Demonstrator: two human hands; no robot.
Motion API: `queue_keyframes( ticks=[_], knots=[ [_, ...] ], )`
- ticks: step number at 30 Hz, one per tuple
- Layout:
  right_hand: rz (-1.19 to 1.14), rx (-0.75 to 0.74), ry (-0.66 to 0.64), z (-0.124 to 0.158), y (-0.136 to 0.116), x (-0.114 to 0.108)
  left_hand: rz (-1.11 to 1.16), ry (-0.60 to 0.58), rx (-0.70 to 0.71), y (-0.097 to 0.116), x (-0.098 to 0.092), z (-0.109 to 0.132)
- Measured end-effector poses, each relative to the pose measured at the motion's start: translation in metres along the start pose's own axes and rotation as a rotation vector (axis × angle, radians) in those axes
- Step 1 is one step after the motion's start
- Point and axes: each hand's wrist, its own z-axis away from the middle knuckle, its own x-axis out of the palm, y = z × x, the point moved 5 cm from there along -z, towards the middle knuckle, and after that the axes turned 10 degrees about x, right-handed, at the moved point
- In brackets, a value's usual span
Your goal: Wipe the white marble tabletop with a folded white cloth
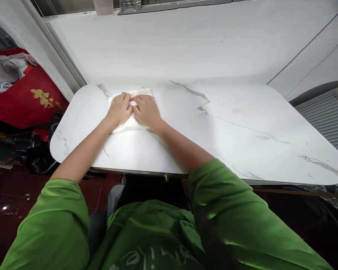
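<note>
A white cloth [131, 124], perhaps a towel, lies spread on the left part of a white marble-patterned table [236, 131]. My left hand [120, 108] rests on its left half with the fingers bent and closed on the fabric. Close beside it, my right hand [146, 109] grips the right half, fingers curled over. The thumbs nearly meet at the middle, where a little bunched cloth shows between them. Beneath the palms the fabric is hidden.
A white wall rises behind the table, with a clear container [129, 5] and a pinkish cup [103, 6] on a ledge. A red bag [28, 97] of cloth items stands at the left. A grey ribbed object [323, 112] is at the right.
</note>
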Motion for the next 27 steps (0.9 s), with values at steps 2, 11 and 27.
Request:
queue_keyframes(
  ticks=[2,11,27],
  knots=[
    [0.004,0.009,-0.01,0.0,-0.001,-0.001,0.0,0.009,-0.004,0.001,-0.001,0.0],
    [0.031,0.007,-0.002,0.004,-0.006,-0.003,0.005,0.041,-0.034,-0.002,-0.001,0.005],
    [0.099,-0.191,-0.037,0.117,-0.037,-0.042,-0.074,-0.104,-0.091,0.102,-0.027,0.107]
  ],
)
